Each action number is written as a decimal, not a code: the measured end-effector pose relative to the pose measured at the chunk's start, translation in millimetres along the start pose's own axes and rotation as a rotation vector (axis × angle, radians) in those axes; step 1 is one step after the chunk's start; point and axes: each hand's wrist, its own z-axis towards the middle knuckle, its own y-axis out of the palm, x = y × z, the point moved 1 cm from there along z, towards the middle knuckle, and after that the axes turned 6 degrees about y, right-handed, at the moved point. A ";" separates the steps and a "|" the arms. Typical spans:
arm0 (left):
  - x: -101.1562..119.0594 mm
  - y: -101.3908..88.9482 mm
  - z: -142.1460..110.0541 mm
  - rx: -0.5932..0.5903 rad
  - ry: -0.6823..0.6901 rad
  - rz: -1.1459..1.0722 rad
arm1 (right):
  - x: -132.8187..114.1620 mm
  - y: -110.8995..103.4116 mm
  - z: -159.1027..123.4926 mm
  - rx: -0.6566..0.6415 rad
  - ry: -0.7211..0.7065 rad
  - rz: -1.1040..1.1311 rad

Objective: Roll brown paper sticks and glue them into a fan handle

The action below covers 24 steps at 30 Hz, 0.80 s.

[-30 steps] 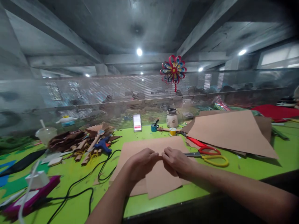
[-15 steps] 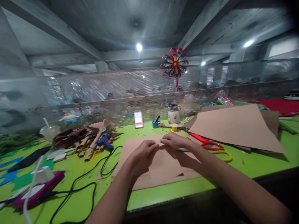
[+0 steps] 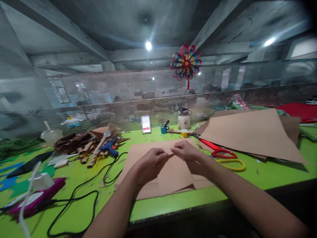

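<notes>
A piece of brown kraft paper (image 3: 174,177) is pinched at its far edge by both hands, its near edge slightly raised. My left hand (image 3: 155,158) has thumb and fingers pressed together on that edge. Close beside it, my right hand (image 3: 185,150) grips the same edge with thumb and fingertips. Beneath lies a larger brown sheet (image 3: 135,152) on the green table. To the right of my right hand rest scissors with red handles (image 3: 224,153) and a yellow-handled pair (image 3: 234,165), whose blades are partly hidden.
Large brown sheets (image 3: 247,135) lie at the right. A blue glue gun (image 3: 109,147), rolled paper pieces and a black cable (image 3: 74,198) spread over the left, near a purple power strip (image 3: 49,195). A bottle (image 3: 184,119) and a phone-like screen (image 3: 146,124) stand at the back.
Both hands stay on the paper's far edge, shifting only slightly. The paper's near edge has lifted a little, and the camera view has moved a bit.
</notes>
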 end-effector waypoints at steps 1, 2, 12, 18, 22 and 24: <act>-0.7 -1.7 -0.1 -0.012 -0.016 0.014 | 0.7 -0.7 0.1 0.006 0.004 -0.007; -1.2 -2.8 -0.4 -0.020 -0.024 0.028 | 2.1 -1.4 0.3 -0.001 0.010 -0.009; 2.6 7.2 -2.7 -0.040 0.101 0.146 | 22.5 -12.5 3.2 -0.135 -0.039 0.070; -4.2 2.8 1.7 -0.093 0.134 0.217 | 21.2 -17.1 0.3 -0.277 -0.027 0.121; -16.9 8.7 0.5 -0.041 0.133 0.198 | 20.7 -11.1 -1.3 -0.343 0.006 0.120; -21.2 10.2 -0.3 0.008 0.169 0.206 | 21.2 -9.8 -0.8 -0.331 -0.013 0.112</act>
